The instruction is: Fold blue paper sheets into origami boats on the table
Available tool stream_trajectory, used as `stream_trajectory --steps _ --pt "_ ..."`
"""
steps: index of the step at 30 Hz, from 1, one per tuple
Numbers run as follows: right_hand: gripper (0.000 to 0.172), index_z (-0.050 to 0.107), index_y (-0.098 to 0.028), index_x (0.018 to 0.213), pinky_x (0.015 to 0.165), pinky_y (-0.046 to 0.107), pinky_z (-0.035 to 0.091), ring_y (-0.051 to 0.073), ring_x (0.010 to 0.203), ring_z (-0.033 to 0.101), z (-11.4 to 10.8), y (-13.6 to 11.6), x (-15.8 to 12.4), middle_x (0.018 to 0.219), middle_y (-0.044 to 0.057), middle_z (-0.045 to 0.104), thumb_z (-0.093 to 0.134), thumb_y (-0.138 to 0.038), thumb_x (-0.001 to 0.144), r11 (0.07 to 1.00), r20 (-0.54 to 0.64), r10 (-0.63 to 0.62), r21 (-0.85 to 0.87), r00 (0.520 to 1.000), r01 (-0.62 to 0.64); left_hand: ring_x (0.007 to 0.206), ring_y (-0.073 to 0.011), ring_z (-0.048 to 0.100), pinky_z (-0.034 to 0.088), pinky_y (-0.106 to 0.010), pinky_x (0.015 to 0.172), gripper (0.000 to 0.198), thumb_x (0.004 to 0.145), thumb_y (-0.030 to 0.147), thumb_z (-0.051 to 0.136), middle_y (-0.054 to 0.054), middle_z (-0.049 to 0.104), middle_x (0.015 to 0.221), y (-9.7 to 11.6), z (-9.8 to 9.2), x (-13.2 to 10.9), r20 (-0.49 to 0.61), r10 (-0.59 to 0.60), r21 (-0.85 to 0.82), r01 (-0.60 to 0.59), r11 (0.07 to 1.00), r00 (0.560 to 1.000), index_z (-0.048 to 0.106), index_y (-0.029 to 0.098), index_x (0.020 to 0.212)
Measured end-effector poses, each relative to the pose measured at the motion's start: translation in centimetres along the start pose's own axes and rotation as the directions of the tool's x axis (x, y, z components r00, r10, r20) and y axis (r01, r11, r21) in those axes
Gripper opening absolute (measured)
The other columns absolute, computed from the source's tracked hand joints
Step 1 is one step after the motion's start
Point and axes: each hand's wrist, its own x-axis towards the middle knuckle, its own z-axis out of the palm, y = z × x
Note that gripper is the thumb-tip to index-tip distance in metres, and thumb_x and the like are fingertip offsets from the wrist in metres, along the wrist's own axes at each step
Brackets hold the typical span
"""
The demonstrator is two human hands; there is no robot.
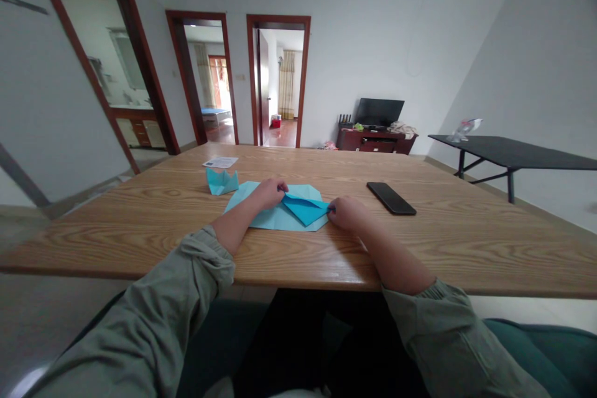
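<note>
Between my hands is a bright blue piece of folded paper (305,208), roughly triangular, with its point toward me and a slit along its upper edge. My left hand (269,194) pinches its left corner. At the right corner, my right hand (344,214) grips with fingers closed. Beneath it lies a larger pale blue sheet (273,219) with creases and cut-off corners, flat on the table. A folded light blue paper shape (222,182) with pointed tips stands left of the sheet.
The wooden table (163,224) spans the width before me. A black phone (390,198) lies to the right, a printed card (221,162) at the far left. Beyond are a black table (513,150) and a television (379,112) on a cabinet.
</note>
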Motion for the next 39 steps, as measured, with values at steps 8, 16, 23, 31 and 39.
stream_trajectory --steps 8,16,23,31,39 --pt "0.027 0.073 -0.021 0.089 0.071 0.031 0.046 0.025 0.086 0.065 0.4 0.3 0.2 0.096 0.013 0.070 0.049 -0.029 0.080 1.000 -0.024 -0.013 0.005 1.000 0.013 0.084 -0.0158 0.063 0.048 -0.023 0.076 0.032 0.068 0.007 0.051 -0.003 0.071 0.093 -0.6 0.4 0.1 0.094 0.121 -0.001 -0.122 0.993 0.988 0.069 0.018 0.093" --pt "0.028 0.072 -0.020 0.091 0.070 0.031 0.045 0.025 0.086 0.064 0.8 0.5 0.6 0.097 0.013 0.070 0.048 -0.029 0.079 1.000 -0.029 -0.016 0.004 0.999 0.016 0.084 -0.0162 0.063 0.047 -0.024 0.075 0.032 0.072 0.011 0.053 -0.003 0.071 0.094 -1.2 0.7 0.2 0.084 0.100 0.075 -0.106 0.992 0.991 0.069 0.020 0.097" --pt "0.028 0.072 -0.022 0.094 0.071 0.030 0.044 0.024 0.086 0.064 1.1 1.0 0.7 0.096 0.011 0.071 0.051 -0.028 0.077 0.998 -0.058 -0.028 0.053 0.998 0.031 0.084 -0.0164 0.064 0.047 -0.022 0.073 0.028 0.073 0.019 0.056 -0.004 0.072 0.095 -1.2 -0.1 0.1 0.136 0.082 0.079 -0.093 0.992 0.987 0.071 0.019 0.097" --pt "0.026 0.074 -0.021 0.089 0.071 0.030 0.044 0.025 0.085 0.064 1.1 1.1 0.6 0.094 0.011 0.072 0.052 -0.026 0.076 0.995 -0.103 -0.053 0.083 0.993 0.062 0.080 -0.0173 0.065 0.045 -0.023 0.072 0.033 0.073 0.016 0.054 -0.003 0.074 0.092 -2.8 -1.1 -0.3 0.226 0.099 0.136 -0.132 0.982 0.969 0.075 0.025 0.096" --pt "0.030 0.074 -0.020 0.097 0.072 0.029 0.043 0.023 0.083 0.063 1.1 2.4 1.1 0.096 0.009 0.071 0.060 -0.035 0.074 0.961 -0.093 -0.108 0.246 0.990 0.128 0.092 -0.0211 0.063 0.044 -0.026 0.080 0.030 0.071 0.036 0.064 -0.004 0.071 0.102 -3.8 -0.8 -0.1 0.236 0.081 0.155 -0.119 0.981 0.968 0.074 0.028 0.097"
